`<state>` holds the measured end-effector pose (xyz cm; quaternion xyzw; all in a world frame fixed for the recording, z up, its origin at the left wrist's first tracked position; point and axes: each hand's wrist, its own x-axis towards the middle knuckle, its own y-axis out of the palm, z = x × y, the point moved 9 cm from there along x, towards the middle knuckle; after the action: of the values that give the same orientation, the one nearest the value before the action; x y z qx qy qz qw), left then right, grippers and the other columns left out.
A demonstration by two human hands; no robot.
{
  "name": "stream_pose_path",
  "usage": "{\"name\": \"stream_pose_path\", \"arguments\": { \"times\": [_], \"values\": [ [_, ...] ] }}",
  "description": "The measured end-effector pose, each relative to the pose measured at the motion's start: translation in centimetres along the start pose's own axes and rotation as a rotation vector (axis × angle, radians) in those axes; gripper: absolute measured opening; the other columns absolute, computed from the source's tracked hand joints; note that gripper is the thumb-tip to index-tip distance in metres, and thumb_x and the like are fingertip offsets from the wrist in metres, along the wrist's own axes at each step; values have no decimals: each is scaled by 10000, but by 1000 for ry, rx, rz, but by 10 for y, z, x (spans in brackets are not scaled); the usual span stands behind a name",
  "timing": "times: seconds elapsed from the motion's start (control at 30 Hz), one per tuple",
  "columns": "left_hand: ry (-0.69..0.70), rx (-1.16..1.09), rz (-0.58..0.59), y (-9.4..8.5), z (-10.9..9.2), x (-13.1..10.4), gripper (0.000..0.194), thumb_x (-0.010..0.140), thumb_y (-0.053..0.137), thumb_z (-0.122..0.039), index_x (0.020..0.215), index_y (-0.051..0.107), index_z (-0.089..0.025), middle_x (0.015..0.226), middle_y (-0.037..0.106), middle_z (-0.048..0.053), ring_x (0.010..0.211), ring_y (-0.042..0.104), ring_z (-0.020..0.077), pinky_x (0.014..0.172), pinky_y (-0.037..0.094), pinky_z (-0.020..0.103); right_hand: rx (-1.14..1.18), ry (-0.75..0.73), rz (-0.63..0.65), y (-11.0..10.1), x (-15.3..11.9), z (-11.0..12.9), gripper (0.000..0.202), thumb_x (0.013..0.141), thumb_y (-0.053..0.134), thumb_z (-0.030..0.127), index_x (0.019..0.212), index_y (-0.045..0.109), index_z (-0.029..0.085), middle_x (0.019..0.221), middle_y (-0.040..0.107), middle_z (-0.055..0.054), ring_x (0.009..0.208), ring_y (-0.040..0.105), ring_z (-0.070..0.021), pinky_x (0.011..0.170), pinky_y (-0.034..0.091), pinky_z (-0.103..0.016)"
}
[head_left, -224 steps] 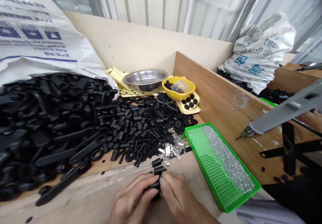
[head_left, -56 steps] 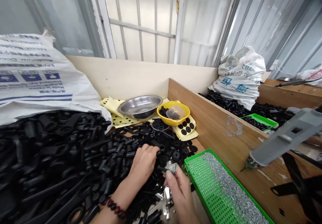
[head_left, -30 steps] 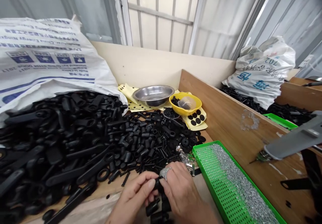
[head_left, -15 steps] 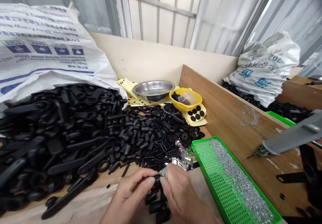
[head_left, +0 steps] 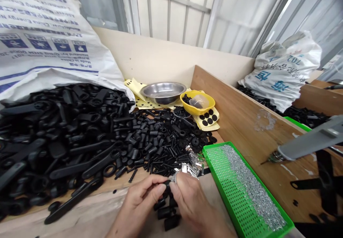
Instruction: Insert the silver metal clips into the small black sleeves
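Head view, and from where I stand both bare hands meet low in the middle, fingertips nearly touching. Thumb and forefinger of the left hand (head_left: 144, 199) are closed to the width of a small black plastic piece (head_left: 166, 184), its exact shape mostly covered. The right hand (head_left: 190, 198) grips the same piece from the other side, thumb against forefinger and the rest curled under; a scrap of grey wrapping (head_left: 174, 176) shows by that forefinger. Held between two pinches, the piece is presumably kept from turning or slipping.

Just below the fingertips lie a few short black cylinders (head_left: 166, 213), probably set there to be close by. Beyond the fingers come shiny silver metal clips (head_left: 190, 166), ribbed black screws (head_left: 171, 152) and a heap of small black sleeves (head_left: 150, 138), the smaller parts seemingly heaped nearest for a short reach. Long black plastic levers (head_left: 88, 165) pile up left of the fingers, spilling from a white printed woven sack (head_left: 53, 49).

Right of the fingers sits a perforated green plastic tray (head_left: 223, 170), its rim likely there to keep the tiny silver screws (head_left: 252, 188) from scattering. Farther right, a grey cylindrical power driver (head_left: 308, 141) points its bit toward the tray, perhaps placed for the right hand.
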<state>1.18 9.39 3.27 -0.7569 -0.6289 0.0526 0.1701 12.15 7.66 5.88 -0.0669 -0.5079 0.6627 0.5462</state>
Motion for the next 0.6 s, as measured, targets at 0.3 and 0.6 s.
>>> {"name": "stream_pose_path", "arguments": {
  "times": [0.3, 0.6],
  "values": [
    [377, 299, 14, 4, -31, -5, 153, 824, 562, -196, 932, 657, -250, 806, 740, -27, 704, 689, 121, 641, 502, 136, -154, -86, 56, -2, -3, 1, 326, 955, 216, 201, 702, 421, 189, 683, 519, -30, 647, 467, -157, 613, 336, -282],
    [535, 450, -106, 0, -31, -18, 145, 866, 507, -221, 977, 598, -205, 826, 716, 30, 742, 677, 157, 677, 522, 199, -56, 36, 149, 7, -2, -3, 319, 956, 230, 220, 687, 398, 197, 655, 517, -2, 617, 487, -134, 595, 342, -255]
  ]
}}
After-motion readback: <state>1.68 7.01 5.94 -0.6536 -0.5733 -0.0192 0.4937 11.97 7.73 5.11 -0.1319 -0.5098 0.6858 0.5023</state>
